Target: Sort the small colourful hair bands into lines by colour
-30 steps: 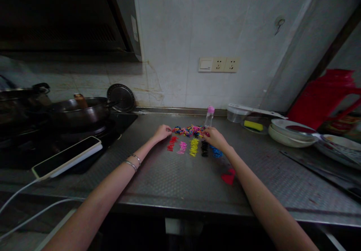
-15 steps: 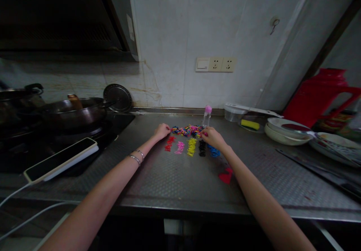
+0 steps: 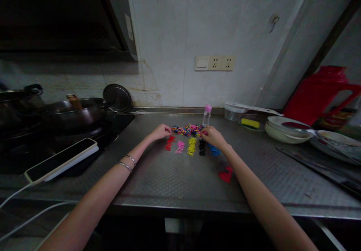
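A mixed heap of small coloured bits (image 3: 187, 130) lies on the steel counter (image 3: 180, 175). In front of it sit sorted rows: red (image 3: 170, 143), pink (image 3: 179, 146), yellow (image 3: 192, 146), black (image 3: 202, 147) and blue (image 3: 214, 151). My left hand (image 3: 160, 131) rests curled at the heap's left end, fingertips pinched at its edge. At the heap's right end my right hand (image 3: 213, 137) is closed in a pinch on the bits. What either pinch holds is too small to see. A small bottle with a pink cap (image 3: 207, 115) stands just behind.
A red piece (image 3: 226, 175) lies near my right forearm. A phone on a white block (image 3: 60, 159) with cables and a dark pan (image 3: 72, 111) on the stove are at left. Bowls (image 3: 286, 130), a sponge (image 3: 250, 123), a clear container (image 3: 235, 112) and a red jug (image 3: 324, 93) are at right.
Both hands stay at the ends of the mixed heap. The view has shifted slightly; nothing else has visibly moved.
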Motion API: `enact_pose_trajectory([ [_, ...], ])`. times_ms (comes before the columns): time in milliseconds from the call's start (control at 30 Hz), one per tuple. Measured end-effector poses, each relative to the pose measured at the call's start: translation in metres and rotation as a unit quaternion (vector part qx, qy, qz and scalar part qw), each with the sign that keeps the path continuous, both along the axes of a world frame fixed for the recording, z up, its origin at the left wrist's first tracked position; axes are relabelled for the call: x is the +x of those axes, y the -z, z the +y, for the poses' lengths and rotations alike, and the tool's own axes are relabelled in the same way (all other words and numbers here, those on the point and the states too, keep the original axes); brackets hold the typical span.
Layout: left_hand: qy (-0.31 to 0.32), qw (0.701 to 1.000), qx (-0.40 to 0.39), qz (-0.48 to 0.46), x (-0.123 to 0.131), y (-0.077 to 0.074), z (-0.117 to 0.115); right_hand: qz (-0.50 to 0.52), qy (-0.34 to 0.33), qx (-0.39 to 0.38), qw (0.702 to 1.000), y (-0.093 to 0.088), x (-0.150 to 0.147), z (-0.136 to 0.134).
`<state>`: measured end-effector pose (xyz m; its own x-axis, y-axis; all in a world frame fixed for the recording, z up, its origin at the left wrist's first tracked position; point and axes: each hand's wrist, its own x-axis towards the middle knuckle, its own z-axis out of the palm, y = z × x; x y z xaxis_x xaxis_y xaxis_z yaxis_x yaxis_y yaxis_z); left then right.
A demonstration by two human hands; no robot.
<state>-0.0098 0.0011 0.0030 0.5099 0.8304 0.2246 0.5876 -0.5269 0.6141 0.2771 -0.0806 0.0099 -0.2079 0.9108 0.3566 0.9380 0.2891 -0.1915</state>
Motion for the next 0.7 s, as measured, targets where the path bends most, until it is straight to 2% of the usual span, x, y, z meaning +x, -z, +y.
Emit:
enact_pose_trajectory([
  [167,0.01,1.0,-0.009,0.024,0.003,-0.004,-0.013,0.0,0.005,-0.01,1.0,0.0,-0.001,0.0],
  [367,0.021,1.0,-0.016,0.008,0.001,-0.003,-0.009,0.018,-0.007,-0.009,1.0,0.001,-0.005,0.003],
  [567,0.041,0.998,-0.031,0.024,-0.002,-0.002,-0.013,0.001,-0.029,-0.014,0.999,-0.008,-0.019,0.008],
  [700,0.049,0.998,-0.039,0.021,-0.003,-0.001,-0.016,-0.031,-0.049,-0.018,0.998,-0.012,-0.026,0.021],
])
